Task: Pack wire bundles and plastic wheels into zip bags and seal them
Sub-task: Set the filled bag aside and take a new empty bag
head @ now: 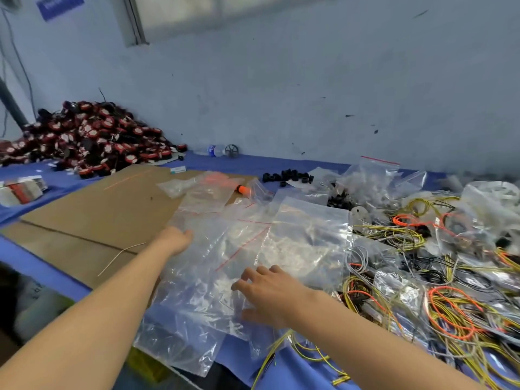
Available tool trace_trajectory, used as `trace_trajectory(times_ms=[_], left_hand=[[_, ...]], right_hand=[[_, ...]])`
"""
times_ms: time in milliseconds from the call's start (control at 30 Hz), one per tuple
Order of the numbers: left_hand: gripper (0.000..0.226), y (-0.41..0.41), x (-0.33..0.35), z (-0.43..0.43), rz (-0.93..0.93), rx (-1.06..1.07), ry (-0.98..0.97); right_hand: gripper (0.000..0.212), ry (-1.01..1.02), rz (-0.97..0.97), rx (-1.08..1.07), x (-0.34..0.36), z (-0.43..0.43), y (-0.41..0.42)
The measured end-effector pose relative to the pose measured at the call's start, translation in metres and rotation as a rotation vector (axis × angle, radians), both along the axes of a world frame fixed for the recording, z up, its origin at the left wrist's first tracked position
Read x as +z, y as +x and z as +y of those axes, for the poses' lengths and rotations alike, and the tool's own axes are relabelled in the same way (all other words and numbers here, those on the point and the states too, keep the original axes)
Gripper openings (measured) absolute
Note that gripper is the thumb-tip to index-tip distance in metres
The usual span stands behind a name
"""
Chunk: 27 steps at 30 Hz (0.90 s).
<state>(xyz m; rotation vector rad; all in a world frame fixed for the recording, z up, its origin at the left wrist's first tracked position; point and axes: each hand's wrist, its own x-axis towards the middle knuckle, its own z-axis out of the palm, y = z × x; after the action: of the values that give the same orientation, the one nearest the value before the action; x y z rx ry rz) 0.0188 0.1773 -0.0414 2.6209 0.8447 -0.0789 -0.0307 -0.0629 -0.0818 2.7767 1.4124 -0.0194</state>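
A loose heap of clear zip bags [247,249] with red seal lines covers the middle of the table. My left hand [177,239] reaches into the heap's left edge, its fingers hidden under the plastic. My right hand [267,291] rests flat on top of the bags, fingers spread, holding nothing. Tangled wire bundles [439,299] in yellow, orange, grey and black lie to the right, some inside bags. Small black plastic wheels [287,175] sit in a row at the back, with more among bags [340,198].
A brown cardboard sheet [107,209] lies on the blue table cover at left. A big pile of red and black parts [90,136] fills the back left corner. A water bottle [213,150] lies by the wall. Loose yellow wires [306,353] trail near the front edge.
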Motion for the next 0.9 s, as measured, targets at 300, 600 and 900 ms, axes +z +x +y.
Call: trace_trajectory(times_ms=[300, 600, 900], left_hand=[[0.064, -0.002, -0.025, -0.013, -0.127, -0.109, -0.092], [0.028, -0.003, -0.035, -0.056, -0.132, -0.223, 0.256], [0.030, -0.014, 0.077, -0.153, -0.636, -0.469, -0.931]], right_hand=[[0.049, 0.125, 0.033, -0.075, 0.003, -0.007, -0.001], [0.045, 0.306, 0.020, -0.186, 0.002, -0.023, 0.001], [0.043, 1.151, 0.468, -0.613, 0.039, -0.065, 0.025]])
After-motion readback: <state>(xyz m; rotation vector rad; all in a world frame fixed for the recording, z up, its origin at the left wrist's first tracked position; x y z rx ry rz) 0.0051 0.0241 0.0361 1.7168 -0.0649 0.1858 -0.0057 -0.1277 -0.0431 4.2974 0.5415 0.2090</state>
